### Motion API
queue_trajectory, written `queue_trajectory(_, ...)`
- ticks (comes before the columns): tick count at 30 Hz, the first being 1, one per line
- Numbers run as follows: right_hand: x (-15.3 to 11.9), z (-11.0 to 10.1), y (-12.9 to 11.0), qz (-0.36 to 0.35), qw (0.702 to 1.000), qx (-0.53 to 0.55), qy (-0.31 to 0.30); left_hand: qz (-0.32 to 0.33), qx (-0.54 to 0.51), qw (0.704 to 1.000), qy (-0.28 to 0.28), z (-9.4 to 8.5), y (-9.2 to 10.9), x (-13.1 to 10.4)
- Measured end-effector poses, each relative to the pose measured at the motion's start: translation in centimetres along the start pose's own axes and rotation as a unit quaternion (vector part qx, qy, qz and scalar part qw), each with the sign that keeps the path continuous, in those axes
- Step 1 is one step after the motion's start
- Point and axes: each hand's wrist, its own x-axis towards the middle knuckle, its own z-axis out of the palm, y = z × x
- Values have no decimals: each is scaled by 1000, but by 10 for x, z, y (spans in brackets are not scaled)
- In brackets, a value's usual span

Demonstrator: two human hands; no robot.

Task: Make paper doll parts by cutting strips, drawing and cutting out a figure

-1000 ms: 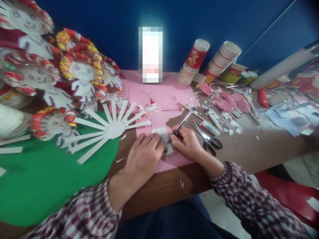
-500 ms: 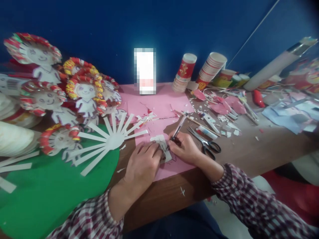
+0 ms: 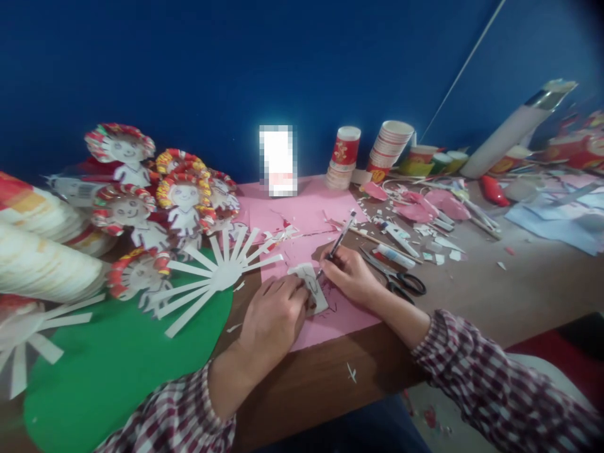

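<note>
My right hand holds a pen, its tip at a small white paper that bears dark drawn lines. Over the left edge of that paper lies my left hand, palm down, its fingers bent and close together; whether it pinches the paper cannot be made out. Pink paper with some dark marks is beneath both. Right of my right hand are black-handled scissors. A white cut-paper fan of strips lies to the left on a green sheet.
Paper-doll figures with red and yellow rims stand at the left, beside stacked pale cups. Red paper cups, a glowing blurred screen and a white roll are at the back. Scraps and glue tubes lie right.
The view has shifted, showing more of the left side. My right hand and the pen have drawn back slightly from the paper, baring more of its drawn lines. My left hand stays on the paper.
</note>
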Motion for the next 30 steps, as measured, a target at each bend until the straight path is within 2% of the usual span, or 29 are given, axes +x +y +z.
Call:
queue_trajectory(4,3,1,0,9,999,21,26,-11,-6,1000,-14,0,1,-2)
queue_trajectory(17,1,2,6,-12,1000,24,-7,-21,-3,999,-27,1,0,-1)
queue_trajectory(30,1,3,1,-2,1000,16,17,-24,1,999,-33,1,2,-2)
